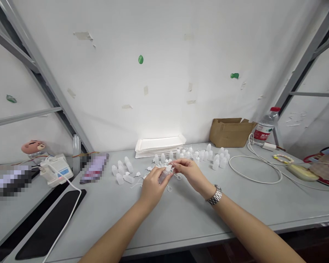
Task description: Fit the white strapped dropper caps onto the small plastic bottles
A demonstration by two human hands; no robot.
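Observation:
My left hand [152,183] is closed around a small translucent plastic bottle [162,176], held just above the grey tabletop. At the bottle's mouth, my right hand [191,172] has thumb and fingers pinched on a small white cap [169,168]; the fingers partly hide it. Loose white caps [138,174] and thin ring-ended straps [169,189] lie around and beneath both hands. Similar bottles [128,165] stand or lie to the left. More bottles [223,162] stand at the right, and several nearer the middle [197,159] have tops on.
White trays [160,143] are stacked against the wall. Behind the right-hand bottles stands a cardboard box [231,133], near a drink bottle [264,126]. A coiled white cable [256,182] lies on the right. A power strip [57,171] and black mat [53,226] are at the left.

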